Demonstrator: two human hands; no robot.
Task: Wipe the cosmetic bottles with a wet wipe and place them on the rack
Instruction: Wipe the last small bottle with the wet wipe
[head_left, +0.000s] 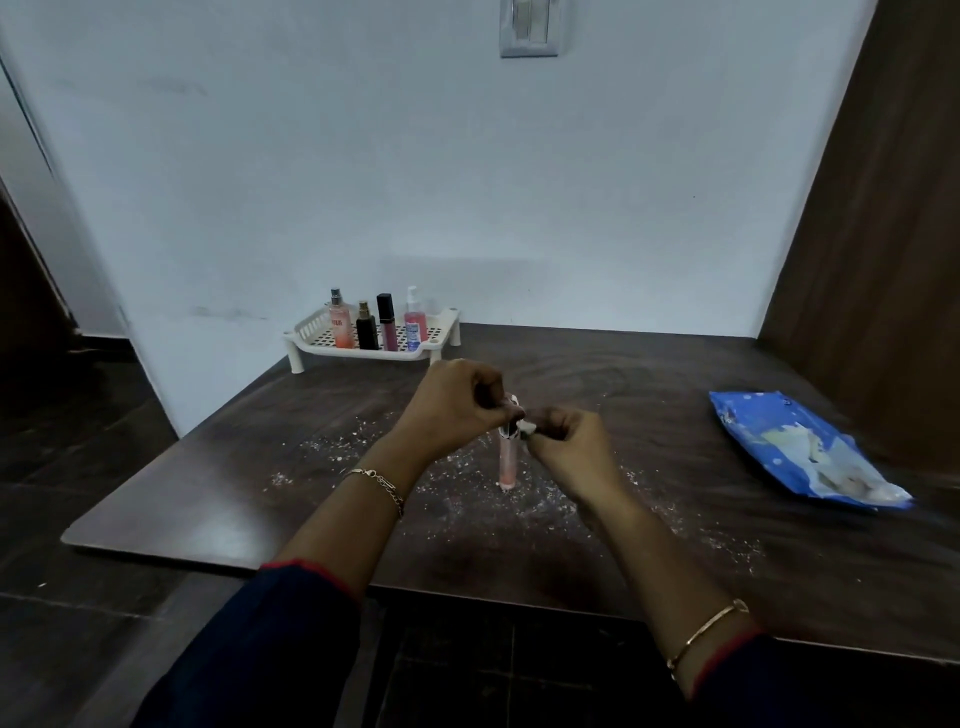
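Observation:
A slim pink bottle (507, 460) stands upright on the dark table (649, 395), near its middle. My left hand (457, 402) grips the bottle's top from above. My right hand (563, 441) pinches a small white wet wipe (525, 427) against the bottle's neck. The white slotted rack (306, 332) stands at the table's back left by the wall. Lined up on the rack are a peach spray bottle (340, 322), a black perfume bottle (367, 328), a mauve lip gloss tube (387, 325) and a pink pump bottle (415, 318).
A blue wet-wipe pack (800, 449) lies open at the right side of the table, beside a brown wooden panel (872, 234). White crumbs are scattered over the table around the pink bottle. The table's left and near edges drop to a dark floor.

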